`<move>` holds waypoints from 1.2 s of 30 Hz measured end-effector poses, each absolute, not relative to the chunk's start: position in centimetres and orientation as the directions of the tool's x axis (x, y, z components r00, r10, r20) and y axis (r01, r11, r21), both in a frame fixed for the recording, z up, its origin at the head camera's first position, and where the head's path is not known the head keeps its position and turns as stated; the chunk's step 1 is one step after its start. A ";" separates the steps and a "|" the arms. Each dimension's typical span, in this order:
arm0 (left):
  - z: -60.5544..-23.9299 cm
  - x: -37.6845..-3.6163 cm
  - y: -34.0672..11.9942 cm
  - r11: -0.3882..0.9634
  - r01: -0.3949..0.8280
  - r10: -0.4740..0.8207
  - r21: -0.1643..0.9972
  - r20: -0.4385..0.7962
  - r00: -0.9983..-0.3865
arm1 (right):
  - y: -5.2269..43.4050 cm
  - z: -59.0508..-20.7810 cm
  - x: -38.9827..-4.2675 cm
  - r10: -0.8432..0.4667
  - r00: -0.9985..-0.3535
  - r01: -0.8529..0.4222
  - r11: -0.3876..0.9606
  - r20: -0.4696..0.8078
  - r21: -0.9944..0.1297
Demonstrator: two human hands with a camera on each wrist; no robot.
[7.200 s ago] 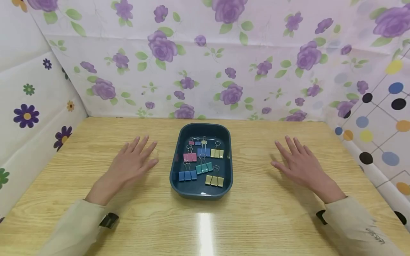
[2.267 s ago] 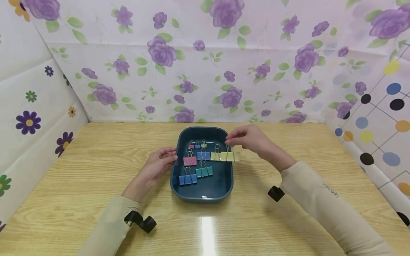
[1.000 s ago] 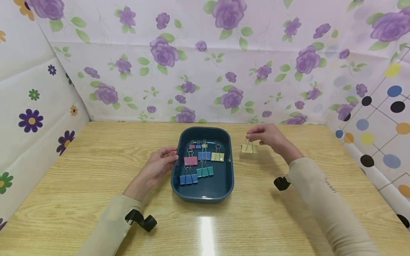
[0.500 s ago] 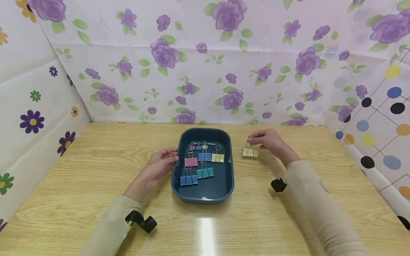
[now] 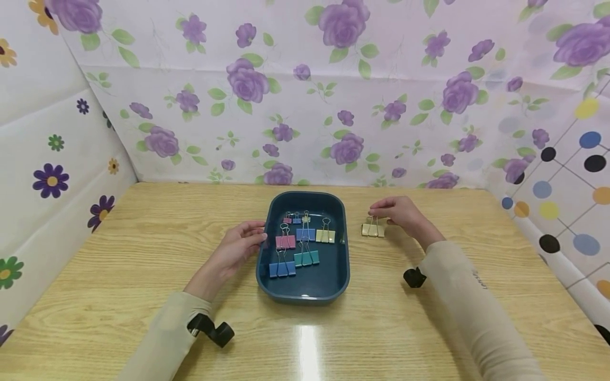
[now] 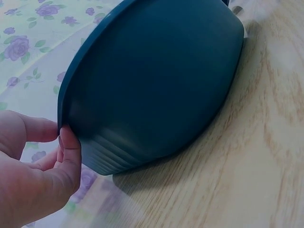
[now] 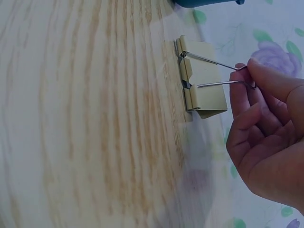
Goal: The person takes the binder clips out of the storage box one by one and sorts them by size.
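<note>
My right hand [image 5: 401, 214] pinches the wire handle of a yellow binder clip [image 5: 373, 230] between thumb and fingers, to the right of the tray. In the right wrist view the clip's folded metal body [image 7: 205, 78] is right at the tabletop. On the other side my left hand [image 6: 42, 171] pinches the rim of a dark blue plastic tray [image 5: 305, 296], its thumb on one side of the wall and its fingers on the other. Inside the tray lie a pink clip [image 5: 285, 242], a green clip [image 5: 306, 258], a large blue clip [image 5: 282, 269], another yellow clip [image 5: 325, 236] and several others.
The tray stands on a wood-grain table [image 5: 190, 317]. A cloth with purple flowers [image 5: 305, 106] hangs behind the table, and patterned cloths flank it left and right. Each wrist carries a black camera mount, one being the left mount [image 5: 212, 329].
Both hands, first flat on the table, moved in. My left hand took the tray's rim; my right lifted the large yellow clip out over the right edge and lowered it to the table.
</note>
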State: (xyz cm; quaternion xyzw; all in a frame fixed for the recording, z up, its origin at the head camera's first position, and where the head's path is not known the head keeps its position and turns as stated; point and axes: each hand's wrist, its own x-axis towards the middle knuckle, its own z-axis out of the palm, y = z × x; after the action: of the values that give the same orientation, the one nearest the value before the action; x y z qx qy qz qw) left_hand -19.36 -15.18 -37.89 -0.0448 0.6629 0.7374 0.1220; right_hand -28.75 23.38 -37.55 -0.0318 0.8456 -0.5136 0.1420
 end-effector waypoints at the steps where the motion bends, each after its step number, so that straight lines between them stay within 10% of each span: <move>1: -37.9 -19.4 -15.2 -0.096 -0.236 0.124 0.967 -0.223 -0.967 | 23.4 -37.5 -28.7 -0.199 -0.957 0.093 0.474 -0.210 -0.876; 36: -37.9 -19.3 -15.0 -0.119 -0.241 0.123 0.963 -0.226 -0.966 | 21.9 -33.8 -27.0 -0.155 -0.983 0.032 0.395 -0.100 -0.918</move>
State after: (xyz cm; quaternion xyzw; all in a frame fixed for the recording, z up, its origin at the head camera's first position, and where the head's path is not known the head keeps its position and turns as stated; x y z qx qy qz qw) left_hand -19.28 -15.05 -37.85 -0.0450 0.6526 0.7465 0.1217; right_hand -26.97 21.95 -33.82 -0.0370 0.8307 -0.5490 0.0849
